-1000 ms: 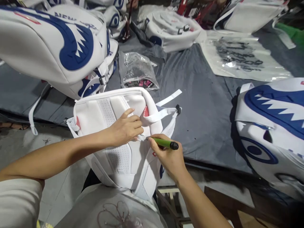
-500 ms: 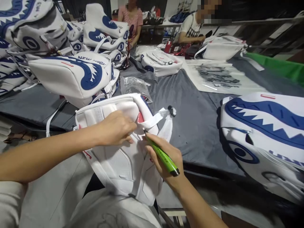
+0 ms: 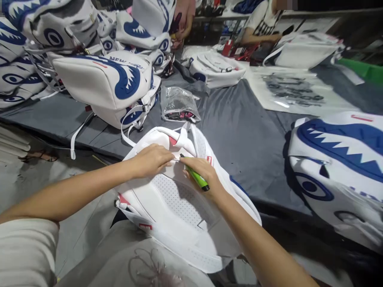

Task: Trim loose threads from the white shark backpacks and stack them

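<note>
The white backpack (image 3: 179, 207) lies back panel up across my lap and the near edge of the grey-covered table (image 3: 248, 131), and everything else I place from it. My left hand (image 3: 152, 159) presses on its upper end, fingers bent and pinching a bit of the white material near the top seam. My right hand (image 3: 203, 173) rests just beside it, fingers wrapped around a green pen (image 3: 196, 178) whose tip points at the spot my left fingers pinch; the two hands nearly touch there. The backpack's perforated mesh panel (image 3: 179, 199) lies bare below my hands, and a white strap (image 3: 185, 131) rises from its top edge. Just beyond the backpack on the table sits a clear plastic bag (image 3: 178, 104) with small dark and pink pieces inside. Beyond and to the left, a finished white backpack with a blue shark mouth (image 3: 110, 85) lies on its side, its loose straps trailing towards mine, with more of the same stacked behind it. To the right, well apart, another shark-print backpack (image 3: 338, 167) fills the table edge. Far beyond, a flat printed plastic sheet (image 3: 293, 91) lies on the cloth, and another person's arm (image 3: 260, 38) rests by a white bag.
</note>
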`<state>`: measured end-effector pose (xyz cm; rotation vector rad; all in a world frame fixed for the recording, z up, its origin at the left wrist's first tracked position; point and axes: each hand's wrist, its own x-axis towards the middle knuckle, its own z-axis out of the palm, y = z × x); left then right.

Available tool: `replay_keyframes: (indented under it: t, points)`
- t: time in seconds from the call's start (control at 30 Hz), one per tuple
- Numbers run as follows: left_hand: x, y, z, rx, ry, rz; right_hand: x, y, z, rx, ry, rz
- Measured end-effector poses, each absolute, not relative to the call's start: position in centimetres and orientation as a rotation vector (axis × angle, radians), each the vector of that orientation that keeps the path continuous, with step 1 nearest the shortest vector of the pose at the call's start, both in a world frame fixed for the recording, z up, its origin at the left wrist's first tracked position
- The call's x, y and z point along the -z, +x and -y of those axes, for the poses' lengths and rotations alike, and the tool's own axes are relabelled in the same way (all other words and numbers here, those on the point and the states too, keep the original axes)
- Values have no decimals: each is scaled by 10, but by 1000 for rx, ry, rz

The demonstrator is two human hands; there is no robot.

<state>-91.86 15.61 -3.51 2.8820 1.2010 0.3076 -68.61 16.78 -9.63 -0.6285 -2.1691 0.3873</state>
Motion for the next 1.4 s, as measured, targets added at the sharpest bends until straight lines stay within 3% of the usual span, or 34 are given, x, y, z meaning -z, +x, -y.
replay_keyframes:
  t: [0.13,0.33,0.57,0.7,1.03,1.4]
  points:
    - [20,-930,-179,-671,2823,-1407,100,-704,-163,-313,-733,2111]
    - [34,-914,-219,-27,2735,-1577,113,-709,-129,-246,-701,2109]
    - [52,-904,-213,51,3035,-1316,102,-705,-143,-460,-851,2103]
    - [58,-896,-215,210,2991,-1438,99,-707,-152,-625,-1133,1989]
    - [64,-895,-217,184,2982,-1464,72,-681,-189,-908,-1047,2410]
    - [70,-893,-225,273,2895,-1469,68,-699,-187,-548,-1033,2705]
